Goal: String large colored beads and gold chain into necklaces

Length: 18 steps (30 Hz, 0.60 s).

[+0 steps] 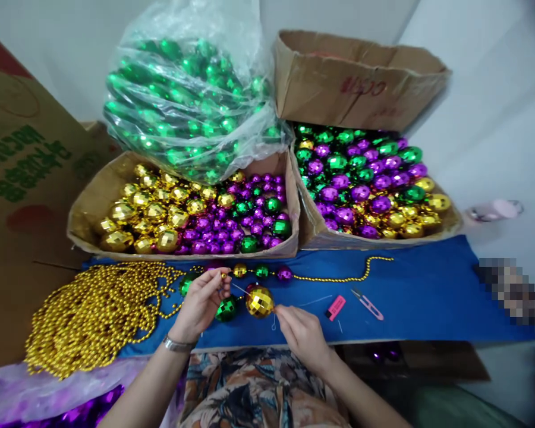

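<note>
My left hand [200, 300], with a watch on its wrist, pinches a small gold bead [223, 276] between thumb and finger. A thin white string [241, 289] runs between that hand and a large faceted gold ball [260, 301]. At the ball's right side, my right hand [304, 337] is closed in a pinch on the thin string; its fingertips are partly hidden. A large green ball [226, 309] lies left of the gold one, beside my left hand. Behind my hands, a strand of small gold beads [330, 279] carries a purple ball [284, 273], a green ball [262, 271] and a gold ball [239, 270].
A heap of gold bead strands [93, 315] covers the blue cloth's [428, 291] left end. A pink eraser-like block [336, 308] and pink thread snips [368, 304] lie at right. Behind stand two cardboard boxes [187, 257] of shiny balls and a plastic bag [182, 107] of green ones.
</note>
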### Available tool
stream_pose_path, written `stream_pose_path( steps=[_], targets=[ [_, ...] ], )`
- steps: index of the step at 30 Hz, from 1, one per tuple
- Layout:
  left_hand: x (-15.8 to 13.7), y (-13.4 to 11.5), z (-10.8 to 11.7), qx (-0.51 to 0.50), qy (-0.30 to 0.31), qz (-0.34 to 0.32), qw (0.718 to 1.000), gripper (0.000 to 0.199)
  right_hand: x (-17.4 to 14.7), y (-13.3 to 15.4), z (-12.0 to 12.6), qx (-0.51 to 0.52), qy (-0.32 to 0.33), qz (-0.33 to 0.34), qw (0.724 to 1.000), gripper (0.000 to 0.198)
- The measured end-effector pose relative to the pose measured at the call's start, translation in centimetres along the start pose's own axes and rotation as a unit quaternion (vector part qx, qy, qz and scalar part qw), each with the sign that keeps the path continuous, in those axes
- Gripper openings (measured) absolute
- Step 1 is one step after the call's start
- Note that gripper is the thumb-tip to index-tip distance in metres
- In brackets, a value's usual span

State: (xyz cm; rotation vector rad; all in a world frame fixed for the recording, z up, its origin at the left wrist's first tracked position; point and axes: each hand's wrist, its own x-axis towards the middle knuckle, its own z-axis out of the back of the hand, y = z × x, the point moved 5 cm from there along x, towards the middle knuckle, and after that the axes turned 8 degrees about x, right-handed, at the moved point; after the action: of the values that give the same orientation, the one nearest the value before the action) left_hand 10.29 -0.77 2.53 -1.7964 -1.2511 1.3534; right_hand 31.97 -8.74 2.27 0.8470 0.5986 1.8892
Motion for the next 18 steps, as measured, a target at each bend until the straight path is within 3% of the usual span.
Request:
stream_pose_path(
  steps=[5, 12, 18],
  targets=[
    [-0.2, 0.7, -1.8, 0.022, 0.016, 0.005, 1.0, 0.028, -0.3, -0.4, 0.5, -0.019, -0.009, -0.018, 1.0, 0.028],
    [-0.6, 0.4, -2.2, 0.063, 0.011, -0.015, 0.998, 0.031, -0.5, -0.7, 0.4, -0.03, -0.003, -0.021, 0.999, 0.029],
    [-0.8, 0.7, -2.7, 0.201, 0.027, -0.074, 0.976, 0.027, -0.9, -1.5, 0.2, -0.067, -0.005, -0.017, 0.998, 0.028]
  ],
)
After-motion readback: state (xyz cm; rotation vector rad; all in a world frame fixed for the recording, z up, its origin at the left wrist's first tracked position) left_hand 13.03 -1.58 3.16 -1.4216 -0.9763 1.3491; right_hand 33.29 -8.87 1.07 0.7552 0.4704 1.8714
